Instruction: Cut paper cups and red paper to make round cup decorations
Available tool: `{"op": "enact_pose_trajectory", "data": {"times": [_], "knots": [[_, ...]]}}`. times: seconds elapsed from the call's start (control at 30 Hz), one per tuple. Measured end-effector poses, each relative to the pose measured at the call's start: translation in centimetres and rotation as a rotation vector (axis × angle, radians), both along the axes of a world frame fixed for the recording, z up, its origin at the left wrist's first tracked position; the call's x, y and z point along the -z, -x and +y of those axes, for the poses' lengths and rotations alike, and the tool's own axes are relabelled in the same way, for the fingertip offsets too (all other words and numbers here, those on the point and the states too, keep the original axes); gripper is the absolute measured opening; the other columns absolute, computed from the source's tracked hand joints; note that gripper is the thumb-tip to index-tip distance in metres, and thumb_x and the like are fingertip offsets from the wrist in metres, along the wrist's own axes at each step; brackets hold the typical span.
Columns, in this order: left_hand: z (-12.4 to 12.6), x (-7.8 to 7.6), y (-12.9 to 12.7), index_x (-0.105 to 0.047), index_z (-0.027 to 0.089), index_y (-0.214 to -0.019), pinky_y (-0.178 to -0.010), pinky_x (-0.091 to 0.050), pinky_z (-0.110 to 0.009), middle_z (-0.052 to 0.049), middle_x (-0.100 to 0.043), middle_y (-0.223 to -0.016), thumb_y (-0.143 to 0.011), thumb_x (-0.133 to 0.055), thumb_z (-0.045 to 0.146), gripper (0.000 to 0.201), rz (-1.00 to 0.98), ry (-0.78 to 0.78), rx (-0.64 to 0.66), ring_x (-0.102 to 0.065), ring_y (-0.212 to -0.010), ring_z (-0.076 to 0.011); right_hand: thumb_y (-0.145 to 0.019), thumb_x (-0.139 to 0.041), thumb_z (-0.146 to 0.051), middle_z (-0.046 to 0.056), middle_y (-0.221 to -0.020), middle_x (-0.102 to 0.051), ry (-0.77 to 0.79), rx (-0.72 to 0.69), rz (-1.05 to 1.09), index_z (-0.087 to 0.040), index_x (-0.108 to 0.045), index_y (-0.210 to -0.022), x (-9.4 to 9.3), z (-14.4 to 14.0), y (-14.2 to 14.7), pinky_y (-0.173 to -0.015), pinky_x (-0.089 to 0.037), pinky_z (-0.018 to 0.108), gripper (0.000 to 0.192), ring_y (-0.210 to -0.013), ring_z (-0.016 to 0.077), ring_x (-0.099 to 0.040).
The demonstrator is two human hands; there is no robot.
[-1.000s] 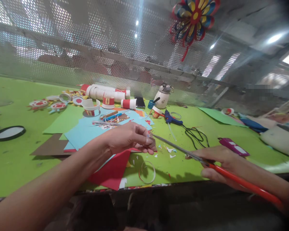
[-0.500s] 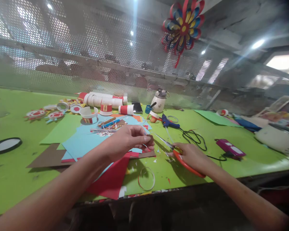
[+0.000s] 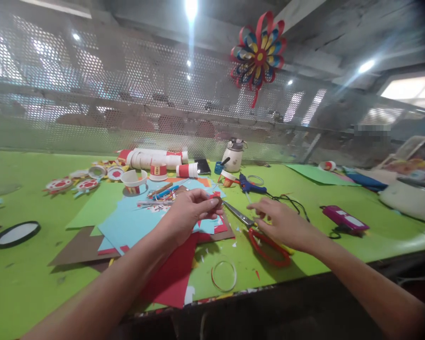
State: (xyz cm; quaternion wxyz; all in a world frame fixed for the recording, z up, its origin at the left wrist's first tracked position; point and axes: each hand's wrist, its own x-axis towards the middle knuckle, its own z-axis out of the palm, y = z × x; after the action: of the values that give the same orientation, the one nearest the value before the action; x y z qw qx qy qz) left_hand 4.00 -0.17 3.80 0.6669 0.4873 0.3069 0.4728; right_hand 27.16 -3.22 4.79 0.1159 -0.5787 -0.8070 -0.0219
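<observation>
Left hand (image 3: 189, 210) grip pinches a small paper scrap (image 3: 215, 200) over the blue sheets. Right hand (image 3: 283, 224) grip released, fingers spread, resting on orange-handled steel scissors (image 3: 258, 231) lying on green surface (image 3: 38, 264).

A green table (image 3: 28, 278) carries overlapping paper sheets (image 3: 127, 226) in blue, brown and red near its front edge. Red-handled scissors (image 3: 262, 236), a glue gun (image 3: 250, 185), paper cups (image 3: 156, 163), a white bottle (image 3: 233, 155) and a pink case (image 3: 345, 220) also lie on it.
</observation>
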Motion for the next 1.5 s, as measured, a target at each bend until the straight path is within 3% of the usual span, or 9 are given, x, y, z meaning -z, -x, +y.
{"op": "enact_pose_trajectory", "data": {"times": [0.1, 0.2, 0.33, 0.5, 0.67, 0.8, 1.0, 1.27, 1.5], "knots": [[0.3, 0.4, -0.2, -0.051, 0.014, -0.066, -0.063, -0.048, -0.025, -0.003, -0.065, -0.067, -0.062, -0.076, 0.019, 0.026, -0.025, 0.016, -0.033, -0.066, -0.067, -0.0155, -0.086, -0.051, -0.030, 0.007, -0.090, -0.066, -0.002, -0.131, 0.436, -0.016, -0.066, -0.097, -0.8, 0.8, 3.0, -0.070, -0.047, 0.029, 0.024, -0.077, 0.0170, -0.061], [0.6, 0.7, -0.3, -0.051, 0.013, -0.066, -0.064, -0.049, -0.026, -0.002, -0.065, -0.065, -0.060, -0.077, 0.018, 0.027, -0.036, 0.021, -0.074, -0.066, -0.066, -0.0164, -0.082, -0.058, -0.033, 0.006, -0.084, -0.068, 0.080, -0.184, 0.749, -0.015, -0.067, -0.086, -0.3, 2.2, 6.1, -0.069, -0.049, 0.029, 0.021, -0.074, 0.0166, -0.062], [0.9, 0.8, -0.2, -0.050, 0.014, -0.063, -0.066, -0.050, -0.028, -0.001, -0.063, -0.060, -0.058, -0.076, 0.015, 0.027, -0.042, 0.021, -0.121, -0.064, -0.059, -0.0139, -0.074, -0.065, -0.031, 0.003, -0.068, -0.064, 0.134, -0.194, 1.003, -0.014, -0.064, -0.071, 0.6, 4.0, 8.2, -0.061, -0.046, 0.029, 0.017, -0.063, 0.0144, -0.058], [0.9, 0.6, 0.2, -0.056, 0.012, -0.065, -0.066, -0.051, -0.028, -0.006, -0.068, -0.065, -0.063, -0.067, 0.011, 0.011, -0.107, 0.032, -0.086, -0.066, -0.063, -0.0165, -0.068, -0.069, -0.031, -0.001, -0.060, -0.060, 0.276, -0.210, 1.217, -0.014, -0.063, -0.065, 0.8, 4.9, 8.3, -0.057, -0.041, 0.026, 0.018, -0.057, 0.0110, -0.052], [1.2, 0.9, 0.3, -0.061, 0.009, -0.068, -0.063, -0.052, -0.028, -0.013, -0.069, -0.070, -0.073, -0.059, 0.018, 0.011, -0.065, 0.050, -0.061, -0.068, -0.068, -0.0203, -0.065, -0.072, -0.035, -0.003, -0.057, -0.056, 0.357, -0.198, 1.284, -0.014, -0.062, -0.064, 1.9, 5.7, 8.1, -0.055, -0.039, 0.025, 0.023, -0.053, 0.0090, -0.048], [1.7, 1.3, 0.1, -0.060, 0.009, -0.069, -0.061, -0.053, -0.028, -0.014, -0.069, -0.072, -0.076, -0.059, 0.015, 0.010, 0.006, 0.079, -0.126, -0.068, -0.065, -0.0199, -0.061, -0.075, -0.039, -0.002, -0.058, -0.057, 0.406, -0.172, 1.351, -0.014, -0.062, -0.065, 3.0, 6.5, 7.7, -0.054, -0.040, 0.025, 0.028, -0.053, 0.0088, -0.050], [2.0, 1.6, 0.1, -0.059, 0.008, -0.075, -0.059, -0.052, -0.024, -0.013, -0.069, -0.073, -0.081, -0.056, 0.014, 0.009, 0.041, 0.090, -0.208, -0.069, -0.068, -0.0195, -0.061, -0.074, -0.040, -0.001, -0.061, -0.061, 0.321, -0.073, 1.421, -0.016, -0.060, -0.069, 3.4, 7.8, 5.7, -0.048, -0.044, 0.023, 0.029, -0.052, 0.0098, -0.056], [2.2, 2.3, -0.3, -0.061, 0.008, -0.074, -0.062, -0.053, -0.026, -0.015, -0.071, -0.075, -0.078, -0.062, 0.015, 0.008, 0.050, 0.037, -0.202, -0.069, -0.065, -0.0178, -0.068, -0.066, -0.017, -0.001, -0.049, -0.061, 0.151, 0.020, 1.214, -0.014, -0.066, -0.065, 5.6, 9.6, 5.2, -0.043, -0.043, 0.020, 0.005, -0.045, 0.0102, -0.056], [2.7, 3.1, -0.1, -0.063, 0.012, -0.069, -0.065, -0.053, -0.026, -0.010, -0.072, -0.071, -0.074, -0.067, 0.016, 0.008, 0.056, -0.004, -0.186, -0.068, -0.064, -0.0157, -0.072, -0.060, -0.006, 0.000, -0.053, -0.063, 0.077, 0.014, 0.990, -0.014, -0.069, -0.068, 5.9, 9.6, 6.5, -0.048, -0.046, 0.023, 0.013, -0.047, 0.0113, -0.058]]}}
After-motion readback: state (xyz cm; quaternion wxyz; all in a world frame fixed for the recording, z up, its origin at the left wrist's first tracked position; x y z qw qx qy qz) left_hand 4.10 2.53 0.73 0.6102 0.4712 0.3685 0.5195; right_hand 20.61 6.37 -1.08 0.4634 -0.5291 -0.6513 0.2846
